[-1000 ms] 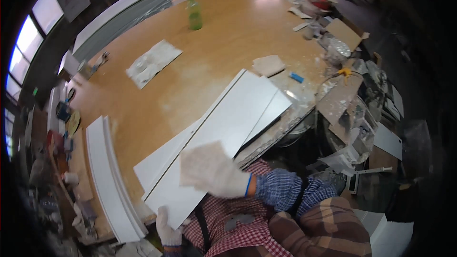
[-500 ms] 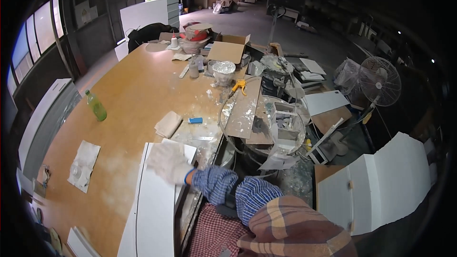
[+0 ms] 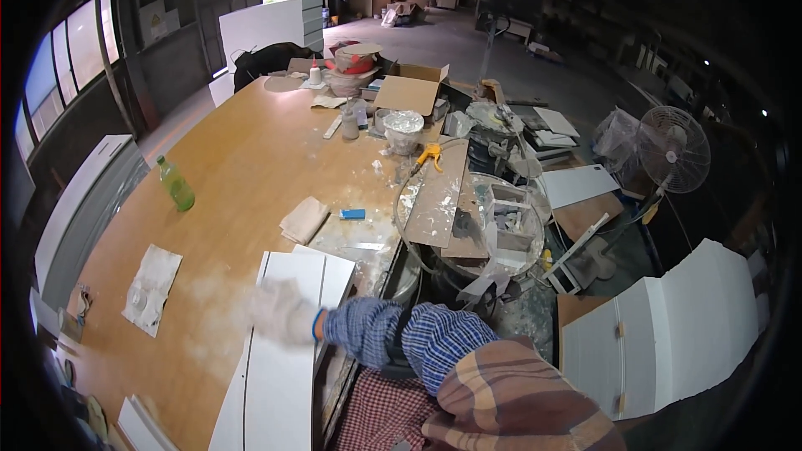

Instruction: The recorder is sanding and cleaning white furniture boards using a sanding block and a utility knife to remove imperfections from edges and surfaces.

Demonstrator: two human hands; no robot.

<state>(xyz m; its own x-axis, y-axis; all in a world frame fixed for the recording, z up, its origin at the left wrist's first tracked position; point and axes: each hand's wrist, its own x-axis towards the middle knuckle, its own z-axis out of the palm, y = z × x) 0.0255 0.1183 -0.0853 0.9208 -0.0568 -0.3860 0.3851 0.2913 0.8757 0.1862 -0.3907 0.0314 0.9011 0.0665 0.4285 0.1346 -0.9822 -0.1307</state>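
My right hand (image 3: 281, 314), in a whitish work glove, is over the long white panel (image 3: 280, 359) that lies near the table's front right. Motion smears its fingers, so I cannot make out whether anything is under or in them. The panel has a dark groove running lengthwise, and another white piece (image 3: 336, 277) lies along its right side. Pale dust marks the table left of the hand. Just beyond the panel are a folded cloth (image 3: 304, 220), a blue block (image 3: 352, 214) and a thin metal strip (image 3: 365, 245). My left hand is out of view.
On the brown table (image 3: 242, 175) stand a green bottle (image 3: 175, 185) and a crumpled white sheet (image 3: 153, 290). A yellow air gun (image 3: 429, 155) with a hose, a plaster-crusted tub (image 3: 403, 131) and an opened carton (image 3: 407, 93) crowd the right side. A fan (image 3: 672, 149) stands farther right.
My right hand has moved nearer to me along the white panel and slightly left. The view has shifted a little; the panel and the things beyond it look otherwise unmoved.
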